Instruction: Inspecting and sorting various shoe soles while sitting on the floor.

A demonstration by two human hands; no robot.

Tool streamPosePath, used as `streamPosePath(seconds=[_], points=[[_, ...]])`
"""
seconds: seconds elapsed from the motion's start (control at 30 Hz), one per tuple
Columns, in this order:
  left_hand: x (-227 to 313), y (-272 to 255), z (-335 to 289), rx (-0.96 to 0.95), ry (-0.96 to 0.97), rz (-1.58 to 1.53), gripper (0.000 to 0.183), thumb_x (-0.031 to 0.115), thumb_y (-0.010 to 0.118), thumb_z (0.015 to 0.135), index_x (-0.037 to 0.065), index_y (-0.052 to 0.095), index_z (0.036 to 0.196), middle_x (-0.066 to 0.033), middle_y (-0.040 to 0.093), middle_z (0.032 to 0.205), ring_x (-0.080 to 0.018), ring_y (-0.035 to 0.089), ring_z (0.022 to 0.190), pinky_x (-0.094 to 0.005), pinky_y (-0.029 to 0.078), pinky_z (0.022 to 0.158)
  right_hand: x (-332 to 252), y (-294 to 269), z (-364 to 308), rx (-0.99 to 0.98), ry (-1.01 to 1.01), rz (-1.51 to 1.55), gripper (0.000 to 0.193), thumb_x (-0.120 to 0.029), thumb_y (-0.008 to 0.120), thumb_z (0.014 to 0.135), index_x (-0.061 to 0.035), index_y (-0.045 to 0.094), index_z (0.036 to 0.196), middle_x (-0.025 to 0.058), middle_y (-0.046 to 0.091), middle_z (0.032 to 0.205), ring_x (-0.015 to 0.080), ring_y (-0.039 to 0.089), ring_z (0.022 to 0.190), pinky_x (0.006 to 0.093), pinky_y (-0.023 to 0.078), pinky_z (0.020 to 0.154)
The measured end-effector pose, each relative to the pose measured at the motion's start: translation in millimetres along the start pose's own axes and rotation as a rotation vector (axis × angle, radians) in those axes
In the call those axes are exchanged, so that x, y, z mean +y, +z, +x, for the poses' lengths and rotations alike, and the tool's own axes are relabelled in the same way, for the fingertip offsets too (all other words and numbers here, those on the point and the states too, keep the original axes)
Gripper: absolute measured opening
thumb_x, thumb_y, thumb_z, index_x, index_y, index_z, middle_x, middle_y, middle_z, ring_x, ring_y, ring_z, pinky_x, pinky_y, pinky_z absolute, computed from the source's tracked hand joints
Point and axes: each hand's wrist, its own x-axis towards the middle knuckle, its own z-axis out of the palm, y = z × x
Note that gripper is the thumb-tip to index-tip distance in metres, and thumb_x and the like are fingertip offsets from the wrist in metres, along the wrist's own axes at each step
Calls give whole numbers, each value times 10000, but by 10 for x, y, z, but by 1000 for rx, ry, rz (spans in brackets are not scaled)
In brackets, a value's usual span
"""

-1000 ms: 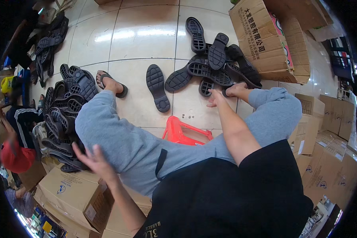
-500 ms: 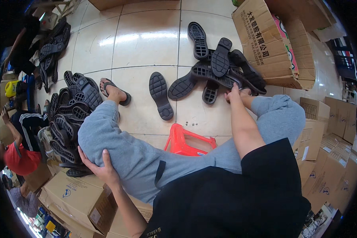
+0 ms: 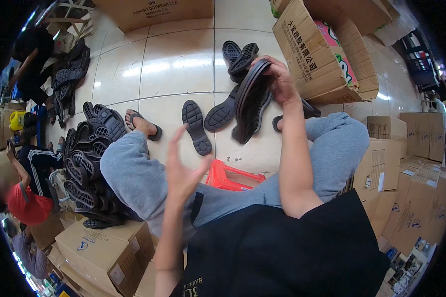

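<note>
My right hand [image 3: 281, 83] grips a dark shoe sole [image 3: 248, 96] by its far end, raised and tilted over the floor. A second sole seems to be right behind it; I cannot tell if that one is held too. My left hand [image 3: 184, 173] is in the air above my left knee, its fingers apart and nothing in them. Between my feet, a single sole [image 3: 195, 126] lies tread up on the tiles. To its right another sole [image 3: 219, 116] lies partly behind the held one. Farther off, more soles [image 3: 239, 57] overlap.
A big pile of soles [image 3: 86, 163] is beside my left leg. An open carton [image 3: 300, 47] stands at the far right. Under me is a red plastic stool [image 3: 225, 178]. Closed cartons [image 3: 101, 247] stand behind on both sides. A person in red [image 3: 32, 203] sits at left.
My right hand has come up from the heap by my right foot, now with a sole in it. My left hand has left my knee and moved inward. The heap has shifted.
</note>
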Motion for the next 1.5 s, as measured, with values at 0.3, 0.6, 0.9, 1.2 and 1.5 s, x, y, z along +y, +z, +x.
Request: streamPosePath(seconds=[0.3, 0.6, 0.9, 1.2, 1.5], points=[[172, 28, -247, -282, -10, -470, 878, 170, 766, 656, 60, 291, 1386, -141, 500, 1225, -206, 494, 1127, -327, 382, 958, 414, 518, -10, 15, 445, 637, 136, -107, 519, 810, -28, 625, 845, 64, 664, 800, 199, 632, 755, 343, 488, 826], [267, -685, -20, 29, -441, -1238, 713, 591, 310, 868, -19, 484, 1194, -207, 603, 1072, -309, 642, 903, -382, 571, 697, 756, 576, -55, -72, 670, -167, 291, -220, 473, 848, -105, 645, 1052, 1, 533, 608, 78, 433, 427, 203, 326, 372], [-5, -1581, -616, 372, -97, -1422, 712, 448, 376, 780, -48, 390, 1290, -282, 481, 1236, -497, 514, 1042, -503, 512, 805, 495, 685, -86, 8, 547, -223, 409, -353, 445, 931, -128, 491, 1269, 6, 539, 684, 80, 482, 524, 213, 391, 494], [-1396, -3137, -1506, 1053, 81, -1063, 588, 293, 449, 781, -82, 411, 1232, -244, 487, 1230, -430, 474, 1138, -491, 456, 929, 853, 163, 32, 99, 606, -153, 411, -320, 478, 926, -145, 460, 1297, 25, 605, 903, 99, 584, 676, 205, 475, 574], [-1641, -2283, -1309, 1054, -607, -829, 672, 284, 525, 858, 20, 201, 1385, -284, 287, 1357, -376, 384, 1234, -491, 396, 985, 2378, -1129, -316, 698, 861, -31, 342, -320, 585, 809, -80, 521, 1044, 95, 570, 980, 242, 559, 890, 457, 479, 771]])
